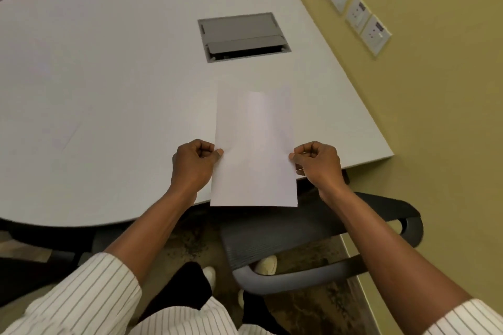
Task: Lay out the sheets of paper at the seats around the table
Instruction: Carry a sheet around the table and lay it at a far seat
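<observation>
Two hands, the left hand (pixel 193 162) and the right hand (pixel 317 162), each pinch one side edge of a single white sheet of paper (pixel 254 144) over the near edge of the grey table (pixel 109 76), above one black chair (pixel 299 231), with four wall sockets (pixel 351 4) at the right.
</observation>
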`<state>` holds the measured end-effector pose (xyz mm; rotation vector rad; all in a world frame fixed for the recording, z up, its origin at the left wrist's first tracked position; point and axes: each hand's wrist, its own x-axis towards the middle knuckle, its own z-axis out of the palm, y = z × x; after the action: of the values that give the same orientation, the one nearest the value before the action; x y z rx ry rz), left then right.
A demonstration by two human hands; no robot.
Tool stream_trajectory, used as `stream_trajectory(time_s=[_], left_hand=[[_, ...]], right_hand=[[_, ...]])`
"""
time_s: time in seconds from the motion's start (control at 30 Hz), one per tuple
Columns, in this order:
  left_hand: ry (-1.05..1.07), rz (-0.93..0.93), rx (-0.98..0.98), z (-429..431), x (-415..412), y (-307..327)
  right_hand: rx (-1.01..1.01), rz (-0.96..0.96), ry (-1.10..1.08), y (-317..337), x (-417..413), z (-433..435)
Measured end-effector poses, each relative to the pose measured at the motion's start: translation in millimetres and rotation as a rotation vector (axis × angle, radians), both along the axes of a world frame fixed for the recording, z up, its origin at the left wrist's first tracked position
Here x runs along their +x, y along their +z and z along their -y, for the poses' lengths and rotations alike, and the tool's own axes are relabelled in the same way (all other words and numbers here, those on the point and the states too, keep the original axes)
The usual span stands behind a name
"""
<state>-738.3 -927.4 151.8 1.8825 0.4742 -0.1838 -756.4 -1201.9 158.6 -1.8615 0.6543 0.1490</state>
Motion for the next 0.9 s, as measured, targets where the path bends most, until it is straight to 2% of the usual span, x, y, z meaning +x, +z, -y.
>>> stream_trajectory(time_s=[0.3, 0.53, 0.9], left_hand=[[0.077, -0.093, 0.018, 41, 47, -67], [0.050, -0.173, 0.059, 56, 89, -122], [-0.059, -0.202, 0.274, 57, 132, -186]], right_hand=[[-0.082, -0.087, 0.136, -63, 85, 49], [-0.206, -0.089, 0.190, -128, 127, 67], [-0.322, -0.058, 0.257, -190, 180, 67]])
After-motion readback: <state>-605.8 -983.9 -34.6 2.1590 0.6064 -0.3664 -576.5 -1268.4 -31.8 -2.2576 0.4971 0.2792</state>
